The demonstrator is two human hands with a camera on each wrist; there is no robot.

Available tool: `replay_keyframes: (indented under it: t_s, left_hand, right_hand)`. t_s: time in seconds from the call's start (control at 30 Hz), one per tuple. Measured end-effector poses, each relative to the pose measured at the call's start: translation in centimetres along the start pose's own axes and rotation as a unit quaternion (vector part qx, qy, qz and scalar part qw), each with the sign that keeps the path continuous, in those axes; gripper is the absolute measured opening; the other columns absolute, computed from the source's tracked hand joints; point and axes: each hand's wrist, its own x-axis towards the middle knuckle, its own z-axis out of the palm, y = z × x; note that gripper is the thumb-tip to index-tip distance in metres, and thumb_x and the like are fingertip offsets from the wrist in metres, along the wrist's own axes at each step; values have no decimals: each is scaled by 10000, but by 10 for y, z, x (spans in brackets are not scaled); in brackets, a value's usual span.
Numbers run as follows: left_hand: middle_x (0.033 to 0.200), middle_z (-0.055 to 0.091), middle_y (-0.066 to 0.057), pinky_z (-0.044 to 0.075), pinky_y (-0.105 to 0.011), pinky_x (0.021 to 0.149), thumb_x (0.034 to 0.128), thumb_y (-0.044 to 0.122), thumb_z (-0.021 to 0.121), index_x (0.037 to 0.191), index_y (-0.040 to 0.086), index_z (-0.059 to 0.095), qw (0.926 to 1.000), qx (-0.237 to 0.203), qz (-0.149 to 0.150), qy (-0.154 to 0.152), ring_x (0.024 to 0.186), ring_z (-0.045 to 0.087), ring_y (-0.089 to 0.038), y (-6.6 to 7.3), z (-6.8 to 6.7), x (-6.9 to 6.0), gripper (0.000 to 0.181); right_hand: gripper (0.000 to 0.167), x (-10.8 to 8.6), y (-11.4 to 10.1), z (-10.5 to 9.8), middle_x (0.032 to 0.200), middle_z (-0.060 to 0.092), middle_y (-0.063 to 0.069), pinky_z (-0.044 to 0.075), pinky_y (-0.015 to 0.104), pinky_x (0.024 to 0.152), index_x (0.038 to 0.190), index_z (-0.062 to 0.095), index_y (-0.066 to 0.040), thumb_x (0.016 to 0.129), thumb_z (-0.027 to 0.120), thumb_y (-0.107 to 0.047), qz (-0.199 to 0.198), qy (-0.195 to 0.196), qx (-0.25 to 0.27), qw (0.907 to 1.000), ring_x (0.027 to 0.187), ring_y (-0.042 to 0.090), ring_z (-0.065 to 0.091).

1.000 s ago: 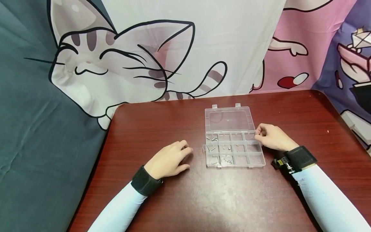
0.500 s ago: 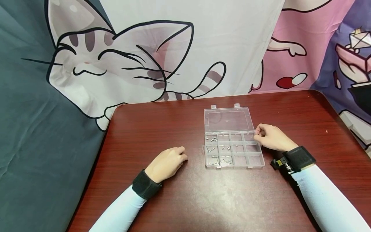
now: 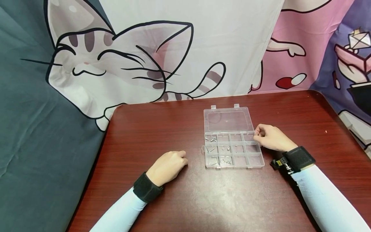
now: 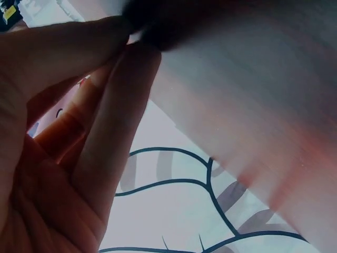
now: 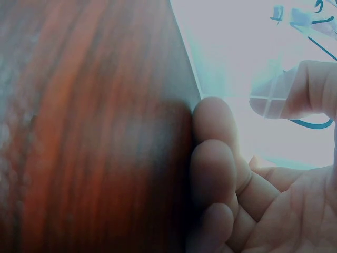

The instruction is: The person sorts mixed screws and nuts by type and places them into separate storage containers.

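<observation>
A clear plastic compartment box (image 3: 255, 160) lies on the table with its lid (image 3: 227, 120) folded back, away from me. Small metal screws (image 3: 214, 140) and nuts (image 3: 228, 148) sit in its left and middle compartments. My right hand (image 3: 271, 138) grips the box's right edge; in the right wrist view the thumb (image 5: 295, 92) shows through the clear plastic, with the curled fingers (image 5: 213, 168) outside. To the left of the box, my left hand (image 3: 166, 168) rests on the table, thumb and index fingertips together. Dark shadow in the left wrist view hides whether anything lies between them.
The reddish-brown wooden table (image 3: 145, 125) reaches back to a printed curtain (image 3: 246, 42) with cartoon cats. A tiny pale speck (image 3: 326, 131) lies on the table to the right. Black bands (image 3: 298, 159) circle both wrists.
My left hand has drawn its spread fingers together, lowered and moved slightly toward me. The right hand keeps its place at the box edge; the box has not moved on the table.
</observation>
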Motion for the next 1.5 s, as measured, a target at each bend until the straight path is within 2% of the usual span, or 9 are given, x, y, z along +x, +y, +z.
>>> replay_keyframes:
  t_s: [0.4,0.7,0.83,1.03,1.27,1.5]
  left_hand:
    - [673,492,35,477,-292,515,860,1,703,683,192,664,9997,28,-84,225,536,521,-124,1,6,3,263]
    - [672,514,37,479,-300,519,787,-34,668,719,173,627,9995,-283,-110,121,540,547,-133,-6,12,8,221]
    - [686,492,42,458,-302,512,741,-30,651,734,169,595,9991,-400,-6,112,534,516,-131,-11,11,14,207]
    - [726,441,38,405,-280,521,737,-3,614,789,154,555,9987,-459,159,172,541,432,-114,-12,2,33,176]
    - [781,461,35,434,-283,581,752,9,605,885,149,582,9969,-518,409,417,611,443,-129,-7,-6,60,194]
    - [806,478,31,454,-264,631,842,18,604,871,151,565,9941,-721,648,484,670,474,-125,4,-10,93,142]
  right_hand:
    - [74,2,4,3,659,571,-15,393,258,581,894,583,-111,907,631,-165,50,59,-38,10000,605,123,542]
    - [84,1,3,1,660,570,-15,389,265,573,897,590,-108,916,632,-179,2,31,5,10000,603,126,536]
    - [85,1,2,0,664,573,-13,390,267,579,897,591,-108,912,634,-179,-4,36,5,10000,609,127,539]
    - [80,1,1,0,663,586,-18,387,265,590,902,588,-109,912,633,-175,17,16,-16,10000,608,115,558]
    - [91,2,1,1,672,578,-17,387,270,590,894,591,-111,917,643,-183,-42,26,-52,10000,618,121,544]
    - [100,1,2,1,672,574,-17,386,271,591,893,588,-112,918,647,-188,-16,36,-48,10000,618,122,539]
